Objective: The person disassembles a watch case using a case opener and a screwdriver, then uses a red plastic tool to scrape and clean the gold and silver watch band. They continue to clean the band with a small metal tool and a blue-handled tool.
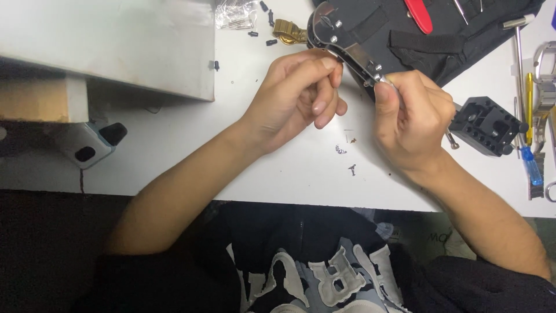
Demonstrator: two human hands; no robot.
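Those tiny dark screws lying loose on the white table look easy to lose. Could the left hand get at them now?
Probably yes: the tiny dark screws lie uncovered on the white table just beside the left hand, though its fingertips are on the black metal tool.

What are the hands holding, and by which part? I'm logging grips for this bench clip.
Both hold a black-and-silver metal tool: the left hand pinches its middle, the right hand grips its near end.

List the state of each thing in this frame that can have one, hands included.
Left hand: fingers curled, fingertips pinching the metal tool.
Right hand: closed around the tool's lower end.
Metal tool: held by both hands, lying diagonally over the table.
Black tool pouch: unrolled, lying flat.
Black holder block: resting on the table, untouched.
Blue-handled screwdriver: lying flat, untouched.
Small screws: loose on the white table.
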